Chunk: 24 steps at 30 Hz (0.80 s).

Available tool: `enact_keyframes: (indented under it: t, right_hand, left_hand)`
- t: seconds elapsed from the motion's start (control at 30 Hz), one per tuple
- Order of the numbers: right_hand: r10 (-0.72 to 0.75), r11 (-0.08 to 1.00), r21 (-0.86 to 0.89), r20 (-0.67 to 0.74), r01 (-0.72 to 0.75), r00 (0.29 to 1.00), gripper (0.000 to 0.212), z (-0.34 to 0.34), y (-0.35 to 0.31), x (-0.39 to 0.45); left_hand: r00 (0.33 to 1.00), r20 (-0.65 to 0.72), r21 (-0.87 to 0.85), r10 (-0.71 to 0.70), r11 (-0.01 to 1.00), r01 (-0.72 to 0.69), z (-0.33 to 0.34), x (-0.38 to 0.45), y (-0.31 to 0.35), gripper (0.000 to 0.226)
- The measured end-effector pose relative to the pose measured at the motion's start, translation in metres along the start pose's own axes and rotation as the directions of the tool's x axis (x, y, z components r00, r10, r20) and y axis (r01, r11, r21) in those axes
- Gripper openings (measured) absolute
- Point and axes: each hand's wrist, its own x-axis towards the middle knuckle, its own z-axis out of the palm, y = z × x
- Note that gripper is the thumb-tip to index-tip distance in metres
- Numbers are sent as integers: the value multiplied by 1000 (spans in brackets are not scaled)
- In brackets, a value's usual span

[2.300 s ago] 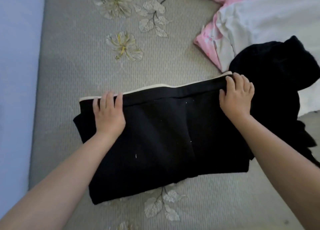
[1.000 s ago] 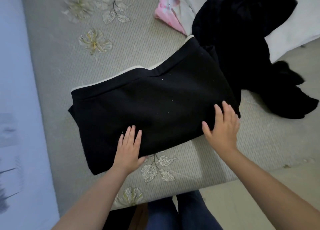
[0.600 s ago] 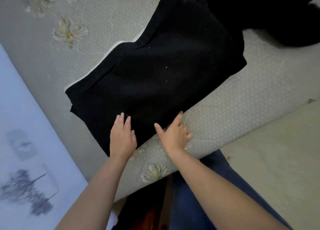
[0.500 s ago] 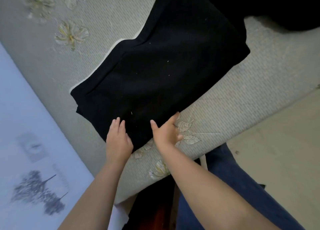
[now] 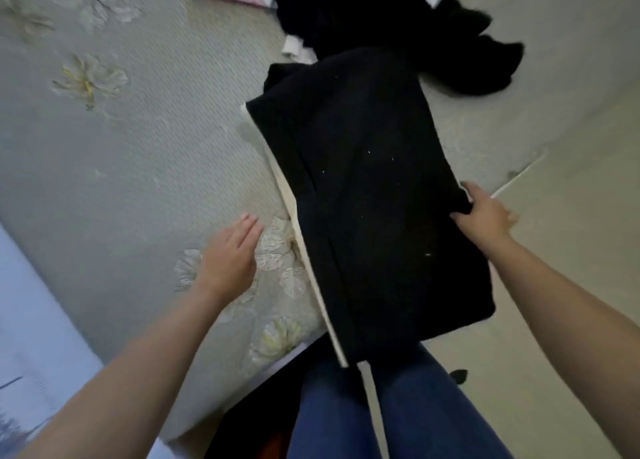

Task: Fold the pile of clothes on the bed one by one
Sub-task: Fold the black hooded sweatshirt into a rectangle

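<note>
Grey flowery bed (image 5: 138,154) has the folded black garment (image 5: 367,199) hanging half off its edge, only the right hand (image 5: 485,216) pinching its side while the left hand (image 5: 230,261) hovers open-palmed, so one-sided grip could let it slide off or unfold.

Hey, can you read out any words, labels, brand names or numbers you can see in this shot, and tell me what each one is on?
None can be read.
Folded black garment: no tag or print showing, only a cream trim along one edge.
Grey bed cover: flower embroidery, no lettering.
Pale surface at lower left: faint dark marks, too blurred to tell whether they are text.
</note>
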Motion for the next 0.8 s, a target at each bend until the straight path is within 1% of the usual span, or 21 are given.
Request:
enact_keyframes:
  t: [0.03,0.1,0.13,0.17,0.23,0.27,0.3,0.33,0.37,0.4,0.43,0.47,0.5,0.53,0.63,0.7,0.73,0.8]
  right_hand:
    - [0,998,-67,-85,-6,996,57,-16,0,25]
    - [5,993,-110,-263,-35,965,49,-41,-9,68]
    - [6,994,-103,-316,-41,949,44,-50,-17,83]
    - [-19,995,-96,-337,-14,941,43,-54,-25,93]
    - [-152,987,-92,-308,130,939,45,-48,-40,88]
    - [-236,971,-92,-302,218,924,48,-38,-43,73]
    - [-315,949,-94,-308,300,898,50,-23,-42,51]
    - [-385,922,-98,-303,374,872,55,-6,-37,25]
    - [-434,901,-103,-264,422,861,61,13,-30,-3]
    - [-445,895,-105,-185,433,876,70,33,-21,-31]
    - [-421,905,-112,-90,411,903,80,51,-13,-54]
    - [-384,916,-134,-25,378,923,90,67,-7,-71]
    - [-344,925,-171,7,340,939,97,80,-3,-81]
    - [-299,934,-199,24,297,954,100,88,-1,-85]
    - [-194,960,-198,44,199,980,105,93,4,-75]
    - [-242,949,-213,-16,233,970,107,97,15,-66]
    - [-290,935,-230,-67,268,955,106,100,20,-63]
    - [-343,914,-271,-120,302,932,108,102,26,-57]
  left_hand:
    - [999,7,26,39,999,-39,3,9,10,62]
    - [995,2,61,103,993,-103,10,26,28,68]
    - [992,-12,76,124,990,-123,14,35,37,71]
    - [989,-30,95,142,986,-138,19,42,44,75]
    - [984,-44,123,171,979,-165,23,59,59,79]
    - [980,-31,148,194,971,-188,25,67,67,80]
    - [968,-8,194,250,950,-244,28,74,73,82]
    - [946,47,225,320,919,-322,33,82,77,81]
    - [919,139,254,368,884,-392,36,90,79,78]
    - [898,214,275,384,859,-432,38,98,79,74]
    - [892,241,288,382,850,-441,40,106,79,73]
    - [896,250,311,368,846,-434,40,115,78,74]
    - [899,266,345,348,837,-426,39,123,77,76]
    - [895,292,373,336,822,-430,37,131,76,78]
    - [837,449,396,313,770,-501,37,152,71,83]
    - [791,517,349,327,763,-544,36,167,67,85]
    - [777,520,333,355,754,-567,33,173,66,85]
    - [767,423,296,483,726,-620,27,182,70,92]
